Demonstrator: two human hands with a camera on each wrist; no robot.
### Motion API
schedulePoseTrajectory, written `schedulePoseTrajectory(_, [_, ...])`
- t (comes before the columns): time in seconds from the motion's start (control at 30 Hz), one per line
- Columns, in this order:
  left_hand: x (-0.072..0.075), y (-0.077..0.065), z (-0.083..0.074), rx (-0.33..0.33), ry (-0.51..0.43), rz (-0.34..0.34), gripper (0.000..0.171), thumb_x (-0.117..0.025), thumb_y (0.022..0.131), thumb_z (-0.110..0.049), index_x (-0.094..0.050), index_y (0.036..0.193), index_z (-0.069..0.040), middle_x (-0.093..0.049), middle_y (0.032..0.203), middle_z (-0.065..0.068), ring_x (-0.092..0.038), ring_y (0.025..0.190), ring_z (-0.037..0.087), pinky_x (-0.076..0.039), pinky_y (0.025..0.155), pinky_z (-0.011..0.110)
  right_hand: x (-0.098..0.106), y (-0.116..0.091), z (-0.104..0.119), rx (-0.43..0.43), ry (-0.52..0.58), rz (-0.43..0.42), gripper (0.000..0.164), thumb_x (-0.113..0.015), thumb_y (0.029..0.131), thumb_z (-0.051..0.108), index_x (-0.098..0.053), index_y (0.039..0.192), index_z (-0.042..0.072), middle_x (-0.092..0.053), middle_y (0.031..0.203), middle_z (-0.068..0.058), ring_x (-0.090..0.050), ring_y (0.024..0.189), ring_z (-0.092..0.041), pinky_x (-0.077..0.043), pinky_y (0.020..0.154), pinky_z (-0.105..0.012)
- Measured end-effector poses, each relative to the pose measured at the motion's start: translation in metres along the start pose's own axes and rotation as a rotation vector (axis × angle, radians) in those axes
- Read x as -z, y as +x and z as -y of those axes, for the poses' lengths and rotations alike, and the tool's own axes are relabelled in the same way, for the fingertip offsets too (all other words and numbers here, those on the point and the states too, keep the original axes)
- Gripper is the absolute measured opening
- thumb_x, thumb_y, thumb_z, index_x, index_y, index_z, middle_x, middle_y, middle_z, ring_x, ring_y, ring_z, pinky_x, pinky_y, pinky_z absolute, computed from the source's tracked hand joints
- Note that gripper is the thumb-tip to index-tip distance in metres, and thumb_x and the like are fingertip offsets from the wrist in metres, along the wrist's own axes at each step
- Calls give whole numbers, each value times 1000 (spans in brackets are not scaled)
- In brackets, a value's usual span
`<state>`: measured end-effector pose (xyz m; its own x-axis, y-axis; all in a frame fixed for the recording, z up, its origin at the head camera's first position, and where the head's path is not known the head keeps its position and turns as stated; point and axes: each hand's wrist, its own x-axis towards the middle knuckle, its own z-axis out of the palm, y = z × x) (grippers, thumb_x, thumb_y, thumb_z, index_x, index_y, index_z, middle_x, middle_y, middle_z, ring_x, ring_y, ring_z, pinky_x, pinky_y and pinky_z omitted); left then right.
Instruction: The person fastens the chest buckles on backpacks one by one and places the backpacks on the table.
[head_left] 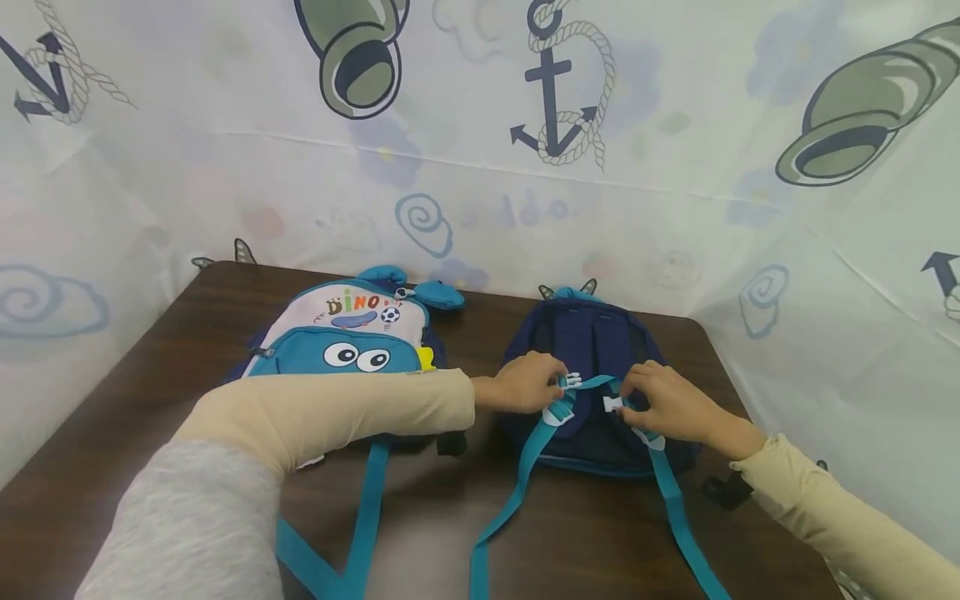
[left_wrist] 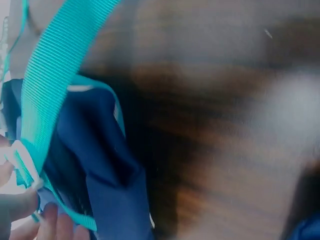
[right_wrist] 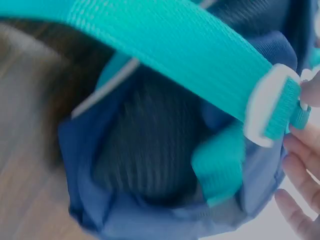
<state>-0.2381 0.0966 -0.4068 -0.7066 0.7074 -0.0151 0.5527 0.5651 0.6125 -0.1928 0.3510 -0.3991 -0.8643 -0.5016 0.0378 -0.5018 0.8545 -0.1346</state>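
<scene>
A navy backpack (head_left: 540, 329) lies with its strap side up on the table in the head view. Between finger and thumb my left hand (head_left: 521, 383) pinches one half of a white plastic buckle (head_left: 572, 381), its prongs showing. Opposite it, my right hand (head_left: 667, 402) pinches the other white buckle half (head_left: 612, 404). The two halves are apart, though a thin teal strap runs between the shoulder straps. White adjusters (right_wrist: 270, 105) sit on the wide teal webbing (right_wrist: 175, 55) close to the right fingers. In the left wrist view, fingers (left_wrist: 47, 222) touch the strap by another white adjuster (left_wrist: 27, 160).
Left of the navy backpack, partly behind my left sleeve, lies a second backpack (head_left: 352, 333) with cartoon eyes and a "DINO" print. Loose teal strap ends (head_left: 517, 492) trail toward the near side of the brown table (head_left: 427, 517). A patterned white sheet (head_left: 480, 167) hangs behind.
</scene>
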Motion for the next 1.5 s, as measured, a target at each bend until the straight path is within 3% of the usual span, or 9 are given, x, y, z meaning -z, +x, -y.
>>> schedulePoseTrajectory(0.2, [5,9,0,-101,142,37,21,-61,99,-12,-72,116,-7,-58,75,0,-51,60,8,-39,51,17,15,6,2,40,36,-60,13,-77,84,18,-70,93,12,-66,95,0,-57,90,-18,-51,77,-38])
schedulePoseTrajectory(0.37, [4,18,-9,-141,202,81,18,-62,99,-14,-74,112,-9,-64,81,-1,-56,66,8,-44,53,16,14,8,7,46,41,-75,12,-77,85,17,-69,93,11,-65,94,0,-54,88,-18,-50,75,-36])
schedulePoseTrajectory(0.57, [5,20,-17,-129,260,121,17,-62,99,-17,-73,110,-10,-66,85,-1,-59,68,8,-48,56,16,12,7,8,20,57,-72,13,-76,86,17,-69,94,10,-65,96,-1,-55,90,-19,-51,77,-36])
schedulePoseTrajectory(0.73, [7,20,-21,-135,266,124,20,-61,100,-18,-73,115,-11,-66,86,-1,-58,67,8,-48,56,16,12,6,7,41,70,-84,14,-77,86,15,-69,94,8,-64,97,-2,-54,90,-18,-52,76,-35])
schedulePoseTrajectory(0.97, [0,20,-22,-185,283,126,16,-63,99,-16,-72,109,-9,-67,85,-1,-55,66,8,-45,57,16,10,5,8,151,97,-76,12,-75,89,14,-67,96,7,-63,97,-3,-50,86,-17,-47,71,-29])
schedulePoseTrajectory(1.13, [-10,19,-15,-232,199,75,14,-64,98,-15,-73,106,-8,-67,84,-1,-53,66,5,-43,58,13,5,3,6,232,81,-109,13,-75,88,9,-66,96,6,-63,96,-2,-48,85,-13,-45,69,-26])
schedulePoseTrajectory(1.27, [-14,17,-13,-221,149,43,11,-64,98,-15,-70,102,-7,-64,80,-1,-53,63,5,-41,55,13,1,6,8,272,74,-141,14,-75,87,9,-65,97,6,-62,95,-2,-49,85,-12,-46,71,-26])
schedulePoseTrajectory(1.37, [-14,18,-12,-200,169,46,15,-64,98,-14,-66,111,-8,-64,83,0,-56,64,7,-42,53,15,2,7,12,232,75,-114,15,-75,88,13,-66,99,6,-62,97,-2,-51,87,-14,-47,72,-27])
schedulePoseTrajectory(1.5, [-10,19,-11,-184,279,71,49,-64,98,-25,-51,143,-9,-68,122,5,-68,101,15,-56,78,24,6,9,16,145,27,-49,27,-74,90,26,-69,106,4,-65,104,-4,-57,94,-19,-52,79,-34])
